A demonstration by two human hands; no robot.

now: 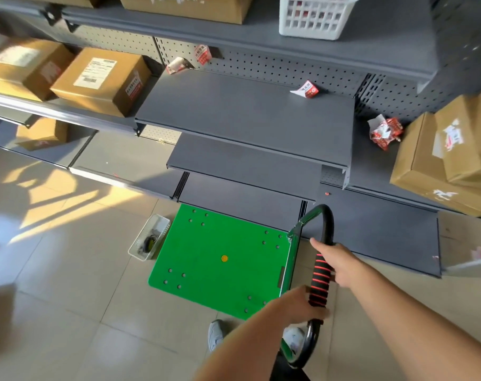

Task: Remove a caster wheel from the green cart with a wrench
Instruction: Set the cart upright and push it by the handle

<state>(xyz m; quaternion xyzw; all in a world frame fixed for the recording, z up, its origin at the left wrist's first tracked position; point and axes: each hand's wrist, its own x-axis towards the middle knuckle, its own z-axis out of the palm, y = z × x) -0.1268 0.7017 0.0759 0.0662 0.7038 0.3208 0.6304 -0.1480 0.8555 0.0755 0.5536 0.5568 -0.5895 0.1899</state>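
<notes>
Head view looks down on a floor of pale beige tiles (pixel 69 312), with sun patches falling across the left part. On it sits the green cart (pixel 220 259), its flat deck showing four clusters of bolt heads near the corners and a yellow dot in the middle. I see no caster wheel from this angle, and no wrench that I can make out.

Both hands are on the cart's black push handle (pixel 320 281), which rises at the deck's right edge and carries a grip with red stripes. My left hand (pixel 302 303) wraps around the lower part of that grip, fingers curled round it. My right hand (pixel 341 262) grasps the handle higher up, the thumb side toward the curved top of the bar. Two light shoes (pixel 216 334) show beneath the arms, close to the near edge of the deck.

Just beside the cart's left edge lies a clear plastic tray (pixel 148 237) on the floor, holding a dark ring-shaped item that I cannot identify.

Behind the cart stands grey metal shelving (pixel 247 111) with a perforated back panel. Cardboard boxes (pixel 102 78) rest on the shelves at left and right, a white plastic basket (pixel 313 16) sits on an upper shelf, and small red-and-white packets (pixel 385 132) lie scattered about.
</notes>
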